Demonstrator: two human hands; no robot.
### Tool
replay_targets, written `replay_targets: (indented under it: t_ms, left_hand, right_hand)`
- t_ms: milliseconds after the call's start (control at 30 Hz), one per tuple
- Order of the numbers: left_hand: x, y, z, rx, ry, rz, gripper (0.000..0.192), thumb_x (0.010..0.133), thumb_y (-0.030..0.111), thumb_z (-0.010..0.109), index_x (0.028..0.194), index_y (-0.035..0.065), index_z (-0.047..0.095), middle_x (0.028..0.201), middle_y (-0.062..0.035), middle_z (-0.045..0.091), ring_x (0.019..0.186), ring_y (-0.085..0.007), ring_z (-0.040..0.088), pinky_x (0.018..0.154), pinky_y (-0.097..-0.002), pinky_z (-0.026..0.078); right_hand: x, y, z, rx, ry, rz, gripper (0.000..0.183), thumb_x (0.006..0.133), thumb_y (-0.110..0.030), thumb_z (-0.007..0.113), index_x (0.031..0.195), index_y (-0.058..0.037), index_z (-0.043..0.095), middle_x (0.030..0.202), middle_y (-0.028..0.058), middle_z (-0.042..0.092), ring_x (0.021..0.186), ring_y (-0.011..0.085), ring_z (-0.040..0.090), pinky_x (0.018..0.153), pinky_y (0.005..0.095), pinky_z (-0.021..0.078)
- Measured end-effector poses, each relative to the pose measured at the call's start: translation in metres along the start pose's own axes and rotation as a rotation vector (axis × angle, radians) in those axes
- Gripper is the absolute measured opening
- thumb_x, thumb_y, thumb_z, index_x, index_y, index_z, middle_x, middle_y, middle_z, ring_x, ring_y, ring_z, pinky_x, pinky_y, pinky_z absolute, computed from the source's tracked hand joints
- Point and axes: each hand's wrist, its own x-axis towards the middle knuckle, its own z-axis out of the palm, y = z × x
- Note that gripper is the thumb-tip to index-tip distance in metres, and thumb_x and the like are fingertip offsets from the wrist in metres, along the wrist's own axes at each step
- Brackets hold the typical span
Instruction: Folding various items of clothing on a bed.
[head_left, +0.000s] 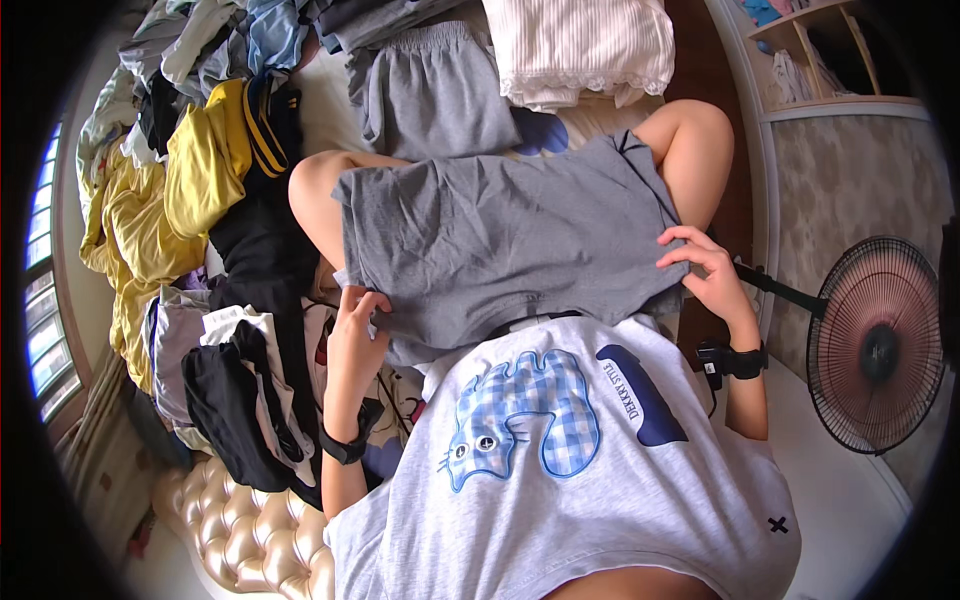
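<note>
A grey T-shirt (510, 225) lies spread across my lap, its neckline towards my body and its surface lightly creased. My left hand (358, 330) grips it by the near left corner, fingers curled over the fabric. At the right edge, my right hand (705, 270) holds the cloth between thumb and fingers. Just beyond my knees lie folded grey elastic-waist bottoms (442, 90). To their right is a stack of white ribbed clothing (581, 52) with a lace-trimmed edge.
Heaped clothes cover the left side, among them a yellow garment (206, 161) and folded black clothing (225, 405). A tufted, shiny beige headboard (240, 525) stands at the lower left. An electric fan (877, 345) is close by my right arm, below a shelf unit (832, 52).
</note>
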Motion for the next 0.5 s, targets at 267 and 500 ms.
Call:
replay_targets:
  t_ms: [267,500]
  left_hand:
    - [0.083,-0.016,-0.025,-0.105,0.442,0.100,0.017,0.078,0.015,0.060,0.086,0.0013,0.056,0.084,-0.0118,0.053,0.072,-0.0236,0.055,0.060,-0.0305,0.044]
    - [0.127,0.006,0.003,0.483,0.530,-0.001,0.041,0.074,0.039,0.061,0.094,0.0038,0.059,0.090,-0.0160,0.055,0.082,-0.0306,0.056,0.072,-0.0366,0.044]
  right_hand:
    - [0.054,0.008,-0.020,-0.023,0.422,0.088,0.011,0.080,-0.006,0.052,0.083,0.0014,0.060,0.087,0.0112,0.062,0.078,0.0138,0.058,0.068,0.0249,0.0450]
    - [0.119,0.009,0.020,-0.785,0.112,0.054,0.021,0.076,-0.026,0.059,0.074,-0.0052,0.061,0.090,0.0100,0.054,0.090,0.0231,0.050,0.080,0.0348,0.0389]
